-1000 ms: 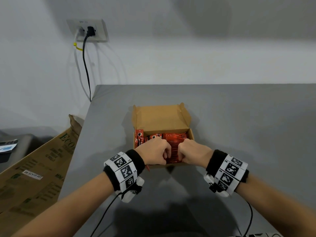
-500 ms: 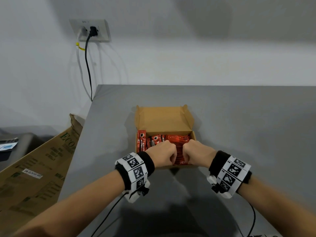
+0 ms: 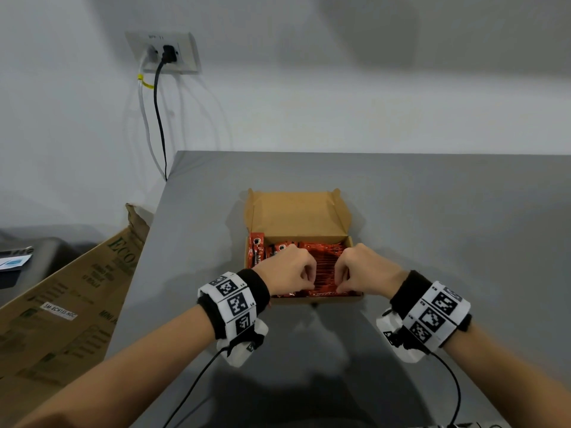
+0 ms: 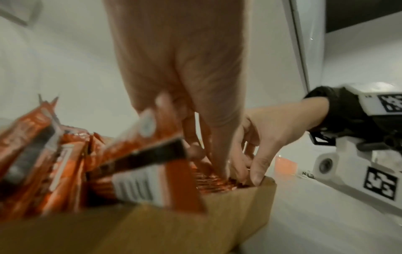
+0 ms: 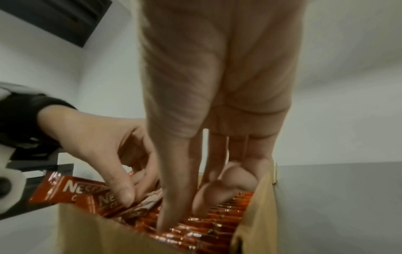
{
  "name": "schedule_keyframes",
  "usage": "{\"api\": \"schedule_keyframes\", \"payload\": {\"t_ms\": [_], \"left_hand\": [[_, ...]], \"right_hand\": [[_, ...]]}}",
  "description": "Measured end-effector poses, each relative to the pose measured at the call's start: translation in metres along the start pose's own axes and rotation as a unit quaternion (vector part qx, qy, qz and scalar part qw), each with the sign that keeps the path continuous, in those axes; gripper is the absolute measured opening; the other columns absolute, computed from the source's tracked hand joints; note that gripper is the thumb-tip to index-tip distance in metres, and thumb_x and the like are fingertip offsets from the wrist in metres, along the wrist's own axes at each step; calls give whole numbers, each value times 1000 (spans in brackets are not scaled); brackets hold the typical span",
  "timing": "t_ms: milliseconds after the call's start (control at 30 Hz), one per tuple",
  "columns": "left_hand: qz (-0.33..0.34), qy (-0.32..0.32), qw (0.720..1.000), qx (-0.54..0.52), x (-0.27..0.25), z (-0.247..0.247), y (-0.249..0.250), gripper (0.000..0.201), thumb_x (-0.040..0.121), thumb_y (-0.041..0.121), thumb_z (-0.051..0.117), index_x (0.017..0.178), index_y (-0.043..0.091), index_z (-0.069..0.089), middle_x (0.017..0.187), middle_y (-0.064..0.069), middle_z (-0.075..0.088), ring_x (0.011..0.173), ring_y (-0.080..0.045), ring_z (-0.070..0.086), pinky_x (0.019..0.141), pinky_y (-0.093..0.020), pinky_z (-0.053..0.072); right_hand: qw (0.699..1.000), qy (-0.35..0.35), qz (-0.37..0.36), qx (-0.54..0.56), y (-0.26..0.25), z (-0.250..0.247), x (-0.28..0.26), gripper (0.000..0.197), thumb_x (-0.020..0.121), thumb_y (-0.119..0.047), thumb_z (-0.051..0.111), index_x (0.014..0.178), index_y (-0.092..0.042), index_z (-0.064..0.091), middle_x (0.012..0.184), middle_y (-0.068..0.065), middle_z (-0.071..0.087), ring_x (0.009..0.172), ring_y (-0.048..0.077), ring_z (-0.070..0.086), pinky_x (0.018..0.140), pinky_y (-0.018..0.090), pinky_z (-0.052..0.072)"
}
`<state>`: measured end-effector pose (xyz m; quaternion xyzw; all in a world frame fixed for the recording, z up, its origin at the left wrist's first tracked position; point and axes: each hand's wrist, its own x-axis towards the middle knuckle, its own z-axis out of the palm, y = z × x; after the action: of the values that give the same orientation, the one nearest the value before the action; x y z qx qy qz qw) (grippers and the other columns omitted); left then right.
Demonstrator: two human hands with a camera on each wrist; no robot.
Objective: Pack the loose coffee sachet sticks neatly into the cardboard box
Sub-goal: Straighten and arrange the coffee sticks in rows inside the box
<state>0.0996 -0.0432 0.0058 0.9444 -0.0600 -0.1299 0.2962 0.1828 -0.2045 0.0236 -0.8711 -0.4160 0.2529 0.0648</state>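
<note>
The cardboard box point(image 3: 298, 216) is seen open on the grey bench point(image 3: 448, 227), its lid flap raised at 12 o'clock. The coffee sachet sticks point(image 3: 324, 267) are packed inside: a tight row stood on edge fills the side toward 3 o'clock, while a looser, tilted cluster point(image 4: 43, 154) is left toward 9 o'clock, some of it rising above the rim.

The left hand point(image 3: 289, 270) is curled over the sticks, its thumb and fingers pinched on the crimped end of one or more in the middle of the box. The right hand point(image 3: 361, 268) is curled too, with its fingertips point(image 5: 165, 223) pressed down into the packed row; whether a stick is actually gripped by it cannot be told.

A risk is judged to lie in the tilted cluster: if the row is pushed sideways too hard, the loose sticks could be squeezed up and tipped over the low wall onto the bench. Thin walls of corrugated board could also be bowed outward by the pressure, and a crimped end could be bent or torn if it is forced between its neighbours.

The sticks are slim, flat and glossy, in red-orange foil with white lettering and a dark band, and are likely to slide easily against one another. The box is matte brown, shallow and rectangular.
</note>
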Motion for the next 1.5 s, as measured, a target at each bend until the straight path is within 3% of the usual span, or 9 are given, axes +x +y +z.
{"api": "schedule_keyframes", "payload": {"t_ms": [133,367,467,567,667,900,1067,1200,1500], "left_hand": [[20,8,998,52,-1,2,-2,25,81,24,71,102,11,68,103,0,62,83,-8,52,82,-22,46],[20,-6,998,53,-2,3,-2,19,84,25,67,95,11,72,101,-1,65,85,-10,58,75,-15,44],[-29,70,997,24,-7,-22,-13,15,90,24,59,96,14,69,100,3,65,76,0,54,69,-10,43],[-97,159,982,42,-14,-46,-36,16,93,18,53,99,12,67,102,-1,66,84,-8,60,82,-19,51],[-148,165,973,69,-21,-47,-46,15,92,17,53,97,12,66,102,-4,65,89,-15,62,85,-32,53],[-189,268,944,18,-42,-34,-49,23,94,22,51,114,10,54,110,-5,50,90,-15,55,76,-19,42],[-229,229,945,-44,-39,-25,-53,34,95,23,50,124,5,48,115,-10,54,104,-22,54,89,-30,45],[-237,211,947,-45,-36,-16,-56,29,93,21,52,118,7,51,111,-9,53,103,-22,54,85,-27,43],[-218,215,950,-59,-41,-16,-59,28,91,21,56,116,9,52,109,-7,57,98,-20,56,87,-31,47]], "right_hand": [[1000,27,-11,7,-4,12,-2,21,76,-20,75,96,-16,73,91,-2,69,82,11,63,76,20,50],[998,53,8,18,-5,14,-5,15,79,-24,71,92,-17,73,87,0,70,79,12,64,71,18,46],[999,50,12,-19,-10,19,-7,11,84,-25,65,90,-19,71,91,-3,70,86,15,64,74,24,48],[993,118,13,-1,-21,19,-5,17,88,-29,59,91,-18,71,91,-4,70,85,15,65,77,30,52],[981,183,17,62,-40,19,13,24,90,-34,56,94,-15,70,91,-1,71,83,15,65,76,35,54],[978,173,59,103,-66,33,50,31,89,-38,55,94,-9,64,92,7,67,86,24,64,77,38,53],[985,120,29,116,-83,39,47,54,77,-65,56,92,-13,63,89,4,66,81,20,64,76,35,53],[989,118,27,88,-91,47,52,44,78,-35,69,108,-7,54,110,11,58,105,27,56,89,33,45],[978,124,46,162,-90,33,48,18,79,-20,67,90,-8,58,94,9,66,88,23,63,75,27,49]]}}
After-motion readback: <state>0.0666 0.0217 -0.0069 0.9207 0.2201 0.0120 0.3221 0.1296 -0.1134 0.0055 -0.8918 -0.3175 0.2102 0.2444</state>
